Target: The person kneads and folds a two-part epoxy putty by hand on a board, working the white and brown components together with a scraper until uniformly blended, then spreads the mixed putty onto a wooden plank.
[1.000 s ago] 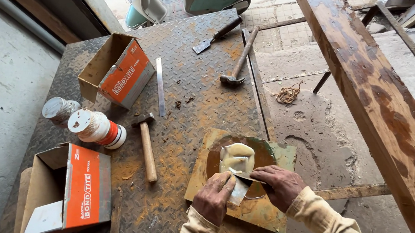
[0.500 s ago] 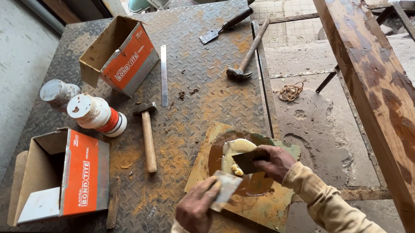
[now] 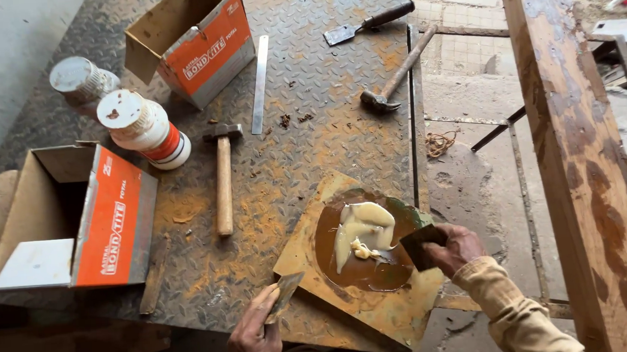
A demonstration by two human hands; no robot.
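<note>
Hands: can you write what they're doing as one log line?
left hand: holds scraper | right hand: holds dark scraper by paste | board: on table

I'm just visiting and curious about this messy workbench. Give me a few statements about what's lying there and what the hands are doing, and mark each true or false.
1. The right hand holds a dark scraper blade at the edge of the brown puddle on the board. True.
2. The left hand is empty. False: it holds a small putty knife off the board's near edge.
3. A pale cream paste lies in the brown puddle. True.
4. The wooden-handled hammer lies on the board. False: it lies on the steel tread-plate table, beside the board.
5. Both orange cartons are shut. False: the near carton and the far carton are open.
</note>
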